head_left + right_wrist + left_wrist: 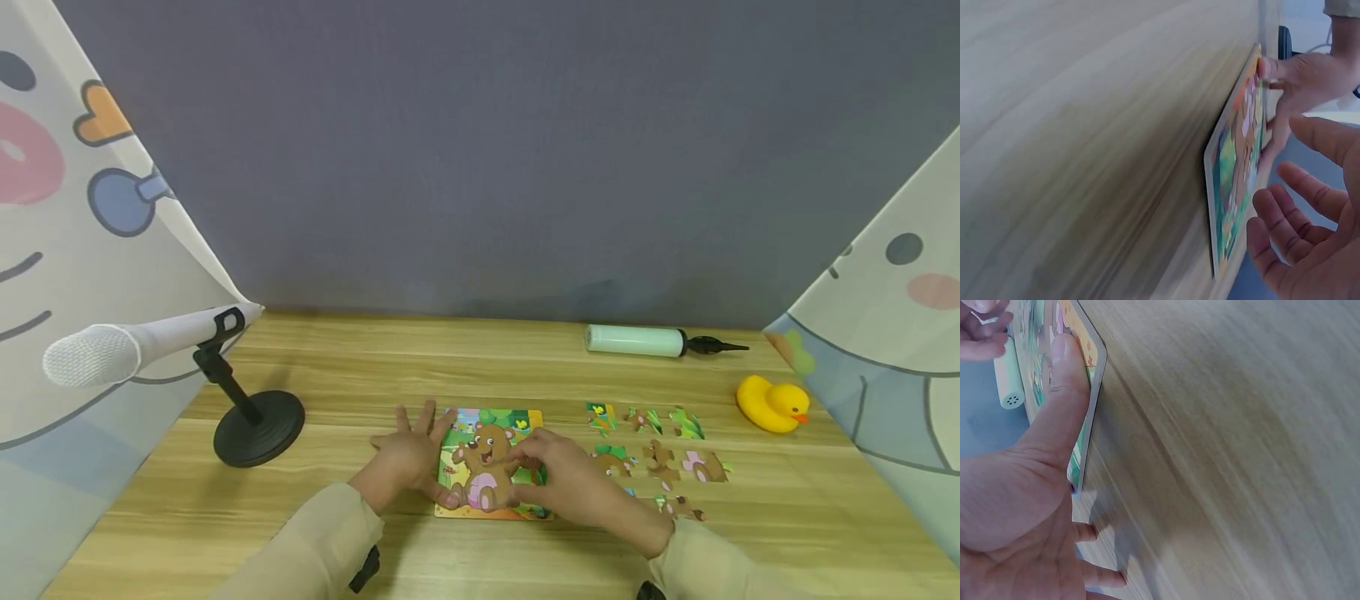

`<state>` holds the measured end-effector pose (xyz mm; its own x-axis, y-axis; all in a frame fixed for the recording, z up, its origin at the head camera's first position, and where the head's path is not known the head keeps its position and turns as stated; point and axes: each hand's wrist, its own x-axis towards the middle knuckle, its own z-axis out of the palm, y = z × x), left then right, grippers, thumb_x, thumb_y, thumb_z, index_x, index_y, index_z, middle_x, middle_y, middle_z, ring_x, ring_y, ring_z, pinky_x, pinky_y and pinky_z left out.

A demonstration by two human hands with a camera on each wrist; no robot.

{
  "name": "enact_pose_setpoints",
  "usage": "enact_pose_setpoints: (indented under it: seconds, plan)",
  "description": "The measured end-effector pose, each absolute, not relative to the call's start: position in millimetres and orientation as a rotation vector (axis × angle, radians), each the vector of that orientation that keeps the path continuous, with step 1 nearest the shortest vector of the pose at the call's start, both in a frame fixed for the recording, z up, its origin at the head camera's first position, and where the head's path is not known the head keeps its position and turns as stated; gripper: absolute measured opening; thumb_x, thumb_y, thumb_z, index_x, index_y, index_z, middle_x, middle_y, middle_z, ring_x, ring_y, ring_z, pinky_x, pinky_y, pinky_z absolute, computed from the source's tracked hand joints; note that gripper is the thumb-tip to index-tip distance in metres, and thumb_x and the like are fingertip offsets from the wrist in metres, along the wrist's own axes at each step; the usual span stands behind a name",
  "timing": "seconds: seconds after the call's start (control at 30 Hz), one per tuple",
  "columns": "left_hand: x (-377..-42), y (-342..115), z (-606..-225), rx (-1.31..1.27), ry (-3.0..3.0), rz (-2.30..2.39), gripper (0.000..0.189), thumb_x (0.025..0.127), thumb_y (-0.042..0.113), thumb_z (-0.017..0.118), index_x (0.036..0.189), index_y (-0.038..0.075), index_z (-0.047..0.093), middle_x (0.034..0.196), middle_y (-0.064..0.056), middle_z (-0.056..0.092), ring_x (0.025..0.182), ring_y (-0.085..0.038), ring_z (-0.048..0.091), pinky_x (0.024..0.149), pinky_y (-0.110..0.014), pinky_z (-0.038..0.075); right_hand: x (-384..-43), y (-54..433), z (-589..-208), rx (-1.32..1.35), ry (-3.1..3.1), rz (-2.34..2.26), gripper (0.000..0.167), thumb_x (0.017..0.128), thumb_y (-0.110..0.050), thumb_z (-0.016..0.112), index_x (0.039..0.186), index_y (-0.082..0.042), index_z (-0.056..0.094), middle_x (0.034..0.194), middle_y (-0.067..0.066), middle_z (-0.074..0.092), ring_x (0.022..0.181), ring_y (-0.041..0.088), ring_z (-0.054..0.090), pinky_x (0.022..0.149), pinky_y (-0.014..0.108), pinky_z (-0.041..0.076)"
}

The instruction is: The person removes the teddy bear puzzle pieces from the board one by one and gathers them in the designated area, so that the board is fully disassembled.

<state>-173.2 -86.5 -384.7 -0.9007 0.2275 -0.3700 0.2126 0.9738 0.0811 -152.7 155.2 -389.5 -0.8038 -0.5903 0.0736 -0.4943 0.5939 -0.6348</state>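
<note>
A square puzzle board [491, 513] with a brown bear picture [482, 479] lies flat on the wooden table. My left hand [408, 457] is spread at its left side; the thumb [1067, 372] rests on the board near the front corner, and other fingers touch the table. Over the board's right part hovers my right hand [566, 479], its fingers loosely bent. In the right wrist view nothing shows between the thumb and fingers [1285, 225]. Part of the board's right side is hidden under that hand.
Loose puzzle pieces [705, 466] lie in rows right of the board, some hidden behind my right hand. A rubber duck [768, 404] sits farther right. At the back lies a pale hand pump [636, 340]. A white microphone [157, 337] on a black stand [258, 429] occupies the left.
</note>
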Motion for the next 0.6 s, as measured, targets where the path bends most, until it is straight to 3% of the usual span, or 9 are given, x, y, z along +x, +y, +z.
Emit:
enact_pose_setpoints:
  seconds: [0.17,0.27,0.4,0.6]
  plan:
    - [-172.9,-87.3,-384.0,0.314,2.737,0.080,0.130,0.060,0.058,0.090,0.162,0.014,0.022,0.166,-0.022,0.018,0.143,-0.062,0.019,0.089,-0.081,0.042,-155.0,138.2,-392.6,-0.930,2.654,-0.954,0.044,0.085,-0.041,0.082,0.118,-0.011,0.073,0.106,-0.002,0.062,0.092,0.016,0.064,0.076,0.029,0.054]
    - [-173.1,-87.5,-384.3,0.315,2.738,0.075,0.130,0.060,0.059,0.090,0.162,0.014,0.023,0.166,-0.022,0.019,0.143,-0.062,0.020,0.089,-0.081,0.042,-157.5,129.3,-393.1,-0.944,2.678,-0.859,0.046,0.085,-0.038,0.083,0.119,-0.009,0.072,0.105,-0.002,0.061,0.091,0.014,0.063,0.078,0.031,0.054]
    - [-173.9,-86.6,-385.8,0.313,2.741,0.051,0.130,0.061,0.060,0.089,0.162,0.014,0.023,0.165,-0.022,0.019,0.143,-0.062,0.020,0.089,-0.080,0.043,-158.8,119.2,-395.5,-0.922,2.688,-0.759,0.046,0.084,-0.030,0.084,0.121,-0.005,0.072,0.104,-0.003,0.059,0.082,0.009,0.054,0.071,0.027,0.051]
    - [-174.5,-86.0,-386.9,0.313,2.749,0.036,0.129,0.060,0.061,0.089,0.161,0.014,0.024,0.165,-0.022,0.021,0.143,-0.062,0.022,0.088,-0.079,0.044,-156.2,109.3,-399.2,-0.910,2.741,-0.592,0.049,0.081,-0.035,0.086,0.120,-0.007,0.074,0.112,-0.002,0.060,0.094,0.011,0.057,0.075,0.030,0.054]
